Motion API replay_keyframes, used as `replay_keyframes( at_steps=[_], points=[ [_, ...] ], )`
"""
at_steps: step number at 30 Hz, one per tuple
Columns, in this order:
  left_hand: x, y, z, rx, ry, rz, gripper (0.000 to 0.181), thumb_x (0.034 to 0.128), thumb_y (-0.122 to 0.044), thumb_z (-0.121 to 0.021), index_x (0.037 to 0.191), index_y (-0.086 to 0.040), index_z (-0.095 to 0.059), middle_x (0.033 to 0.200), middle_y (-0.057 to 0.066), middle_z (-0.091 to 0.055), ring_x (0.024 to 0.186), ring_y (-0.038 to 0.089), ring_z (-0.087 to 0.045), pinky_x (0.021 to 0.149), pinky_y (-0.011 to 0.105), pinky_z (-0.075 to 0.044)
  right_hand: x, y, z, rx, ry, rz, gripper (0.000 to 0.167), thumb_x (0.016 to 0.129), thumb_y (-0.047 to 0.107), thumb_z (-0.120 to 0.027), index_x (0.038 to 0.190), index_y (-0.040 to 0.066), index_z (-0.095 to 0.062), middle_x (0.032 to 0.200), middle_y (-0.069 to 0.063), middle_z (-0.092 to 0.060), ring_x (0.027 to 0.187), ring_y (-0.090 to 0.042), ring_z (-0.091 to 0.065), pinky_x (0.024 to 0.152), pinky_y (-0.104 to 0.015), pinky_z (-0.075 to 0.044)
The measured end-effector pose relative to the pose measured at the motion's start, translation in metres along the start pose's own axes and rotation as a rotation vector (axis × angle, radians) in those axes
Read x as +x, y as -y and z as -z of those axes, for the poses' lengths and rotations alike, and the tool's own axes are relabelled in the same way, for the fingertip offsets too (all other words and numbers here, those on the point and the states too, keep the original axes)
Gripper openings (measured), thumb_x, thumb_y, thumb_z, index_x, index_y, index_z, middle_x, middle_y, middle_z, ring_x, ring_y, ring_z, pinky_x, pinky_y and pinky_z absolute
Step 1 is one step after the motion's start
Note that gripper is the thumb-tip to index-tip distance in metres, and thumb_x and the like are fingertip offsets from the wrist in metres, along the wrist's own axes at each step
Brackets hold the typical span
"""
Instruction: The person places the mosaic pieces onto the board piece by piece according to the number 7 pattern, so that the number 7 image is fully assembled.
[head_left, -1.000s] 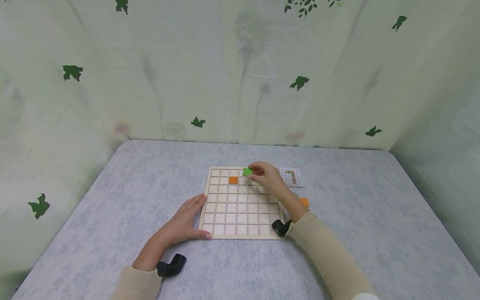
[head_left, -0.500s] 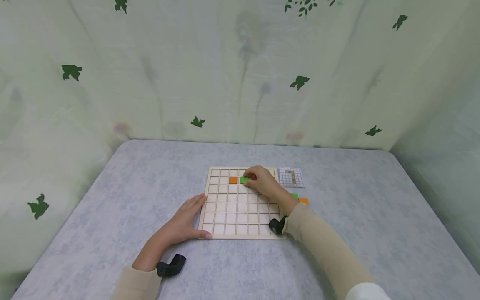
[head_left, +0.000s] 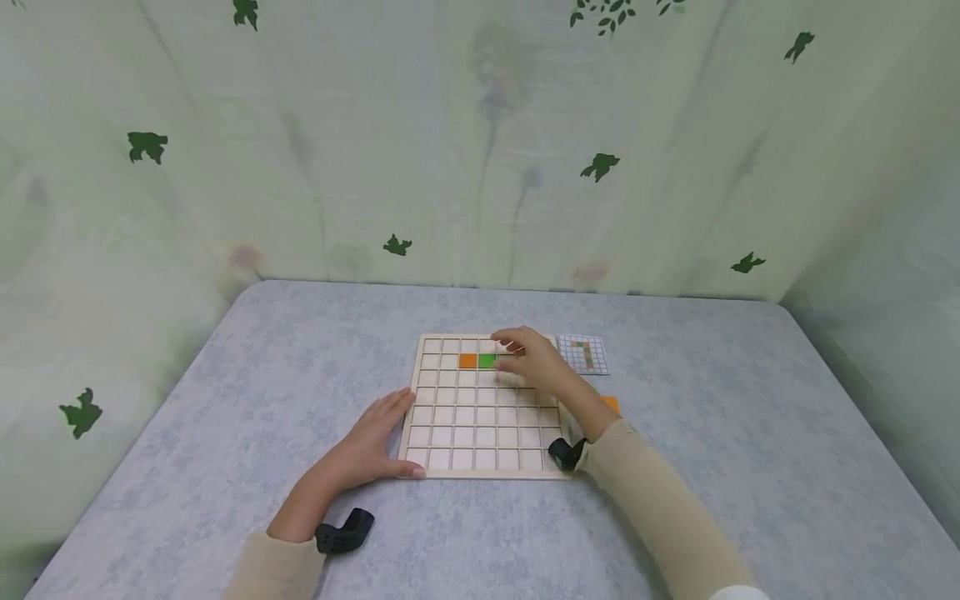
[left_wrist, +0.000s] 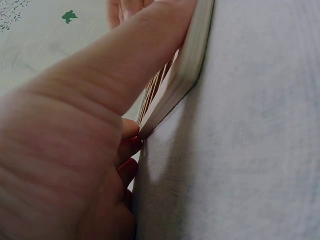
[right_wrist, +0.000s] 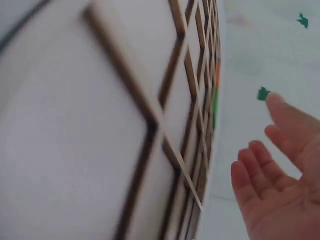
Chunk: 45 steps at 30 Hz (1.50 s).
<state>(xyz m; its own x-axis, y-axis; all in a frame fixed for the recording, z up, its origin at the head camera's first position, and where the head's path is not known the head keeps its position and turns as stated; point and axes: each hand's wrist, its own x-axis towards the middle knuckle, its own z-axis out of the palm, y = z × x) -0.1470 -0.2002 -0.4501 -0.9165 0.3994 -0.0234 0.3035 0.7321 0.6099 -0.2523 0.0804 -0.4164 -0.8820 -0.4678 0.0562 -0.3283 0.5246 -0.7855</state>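
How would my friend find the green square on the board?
On the gray table lies a wooden board with a grid. In the second row from its far edge sits the green square, just right of the orange square; no other green shows on the board.

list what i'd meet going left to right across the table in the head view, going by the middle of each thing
Left hand → orange tile on the grid board → green tile beside it → right hand → printed card → partly hidden orange piece off the board.
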Motion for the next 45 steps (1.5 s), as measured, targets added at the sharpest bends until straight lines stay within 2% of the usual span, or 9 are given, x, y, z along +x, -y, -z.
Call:
replay_keyframes(
  at_steps=[5, 10, 16, 23, 28, 34, 41, 45],
  points=[
    [0.000, 0.000, 0.000, 0.002, -0.001, -0.002, 0.115, 0.0574, -0.059, -0.074, 0.142, -0.002, -0.021, 0.147, 0.015, -0.016, 0.132, 0.034, -0.010, 0.102, 0.053, -0.016, -0.023, -0.002, 0.022, 0.013, -0.075, 0.059, 0.050, 0.084, 0.021, -0.065, 0.129, 0.009, -0.048, 0.123, -0.011, -0.049, 0.110, -0.028, -0.046, 0.091, -0.037, -0.039],
    [-0.001, 0.001, -0.001, 0.006, -0.008, -0.012, 0.115, 0.0578, -0.060, -0.073, 0.142, -0.001, -0.021, 0.146, 0.016, -0.017, 0.132, 0.036, -0.011, 0.101, 0.054, -0.017, -0.054, -0.015, 0.042, -0.013, -0.140, 0.066, 0.050, 0.082, 0.018, -0.067, 0.128, 0.009, -0.049, 0.123, -0.009, -0.049, 0.108, -0.026, -0.046, 0.092, -0.040, -0.038],
    [-0.002, 0.002, -0.001, 0.002, -0.008, -0.002, 0.116, 0.0568, -0.060, -0.074, 0.142, -0.003, -0.021, 0.147, 0.014, -0.016, 0.133, 0.034, -0.010, 0.102, 0.053, -0.016, -0.089, -0.039, 0.057, -0.033, -0.166, 0.004, 0.055, 0.080, 0.021, -0.068, 0.129, 0.008, -0.048, 0.124, -0.009, -0.049, 0.109, -0.025, -0.046, 0.092, -0.043, -0.038],
    [-0.002, 0.002, -0.001, 0.000, -0.007, -0.003, 0.117, 0.0562, -0.060, -0.074, 0.143, -0.003, -0.020, 0.147, 0.014, -0.016, 0.133, 0.033, -0.010, 0.102, 0.053, -0.017, -0.114, -0.061, 0.061, -0.057, -0.128, -0.072, 0.055, 0.078, 0.018, -0.070, 0.126, 0.003, -0.049, 0.122, -0.014, -0.050, 0.106, -0.031, -0.048, 0.089, -0.046, -0.039],
    [-0.001, 0.001, 0.000, -0.002, -0.002, -0.003, 0.116, 0.0568, -0.060, -0.074, 0.143, -0.003, -0.020, 0.147, 0.014, -0.016, 0.133, 0.033, -0.010, 0.102, 0.053, -0.016, -0.124, -0.075, 0.061, -0.128, -0.116, -0.109, 0.050, 0.077, 0.020, -0.071, 0.121, 0.002, -0.054, 0.116, -0.013, -0.053, 0.101, -0.028, -0.050, 0.087, -0.046, -0.040],
    [-0.001, 0.001, 0.000, 0.004, -0.008, -0.010, 0.116, 0.0569, -0.059, -0.074, 0.142, -0.003, -0.021, 0.147, 0.014, -0.016, 0.133, 0.034, -0.011, 0.102, 0.053, -0.017, -0.128, -0.081, 0.062, -0.176, -0.124, -0.118, 0.029, 0.080, 0.012, -0.069, 0.106, 0.002, -0.062, 0.105, -0.010, -0.055, 0.098, -0.026, -0.051, 0.085, -0.045, -0.041],
    [-0.001, 0.001, 0.000, -0.003, -0.009, -0.012, 0.115, 0.0569, -0.059, -0.074, 0.142, -0.003, -0.021, 0.147, 0.014, -0.016, 0.133, 0.034, -0.010, 0.102, 0.053, -0.016, -0.125, -0.070, 0.066, -0.198, -0.115, -0.168, 0.024, 0.081, 0.014, -0.067, 0.103, 0.005, -0.061, 0.101, -0.007, -0.058, 0.091, -0.023, -0.052, 0.079, -0.040, -0.044],
    [-0.001, 0.001, 0.000, -0.005, -0.007, -0.005, 0.116, 0.0567, -0.059, -0.074, 0.142, -0.003, -0.021, 0.147, 0.014, -0.016, 0.133, 0.034, -0.010, 0.102, 0.053, -0.015, -0.117, -0.057, 0.070, -0.190, -0.128, -0.108, 0.026, 0.082, 0.012, -0.066, 0.106, 0.004, -0.060, 0.102, -0.007, -0.059, 0.091, -0.023, -0.053, 0.077, -0.038, -0.045]
  ],
)
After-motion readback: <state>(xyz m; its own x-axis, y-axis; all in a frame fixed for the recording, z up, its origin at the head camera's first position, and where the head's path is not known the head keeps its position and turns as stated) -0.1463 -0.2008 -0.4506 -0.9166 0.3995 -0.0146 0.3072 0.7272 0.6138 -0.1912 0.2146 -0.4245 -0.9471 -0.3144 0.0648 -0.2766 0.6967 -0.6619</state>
